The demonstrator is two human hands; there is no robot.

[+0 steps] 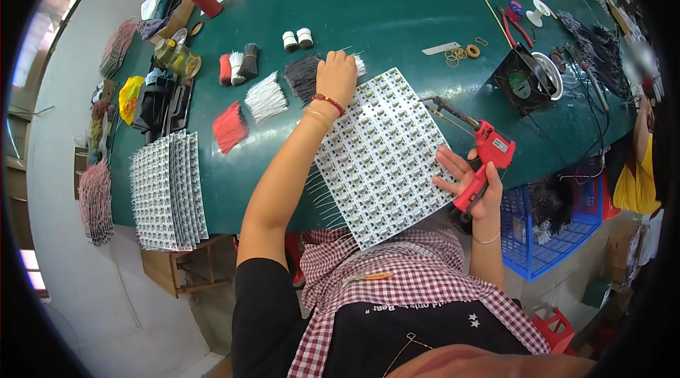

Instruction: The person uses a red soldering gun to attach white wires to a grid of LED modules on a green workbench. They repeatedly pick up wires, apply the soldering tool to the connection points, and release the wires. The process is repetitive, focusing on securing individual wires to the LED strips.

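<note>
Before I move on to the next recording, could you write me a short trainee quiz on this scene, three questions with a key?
1. Which hand holds a tool, and what is the tool?
2. True or false: in the picture, the fanned-out red wires lie to the left of the fanned-out white wires.
3. Where in the picture is the blue crate? A, upper left; B, lower right; C, top centre.

Key
1. The right hand holds the red soldering gun.
2. True.
3. B.
</note>
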